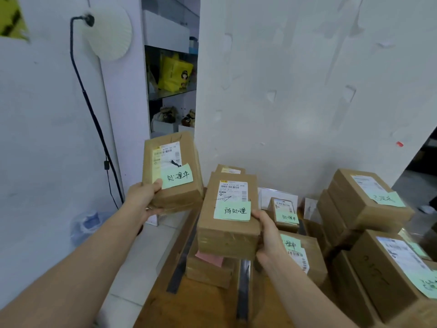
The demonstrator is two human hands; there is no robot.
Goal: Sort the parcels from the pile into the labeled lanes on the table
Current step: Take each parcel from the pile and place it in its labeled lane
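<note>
Head view: the left parcel point(173, 192), a brown cardboard box, is gripped by the left hand point(144, 197), thumb on top and fingers curled under its near end. It hangs just off the left edge of the table point(205, 306), above the floor. Its green note point(177, 178) reads 处理中 in black pen and partly covers a white shipping label with a barcode, whose print is too blurred to read. The right parcel point(228, 235) is held by the right hand point(267, 233), thumb on top at the near right corner. It is raised over the table's left part, between 2 black tape strips point(182, 261). Its note point(233, 210), also green, reads 待处理 below a white barcode label with a yellow tab. Under it on the table lies a box point(208, 271) carrying a pink note point(210, 258). Nearer the table's middle, a small parcel point(285, 214) carries a green note reading 处理中. A flat parcel point(312, 256) beside the right wrist shows 理中. At the table's right end, stacked parcels point(364, 200) bear green notes with illegible writing.
</note>
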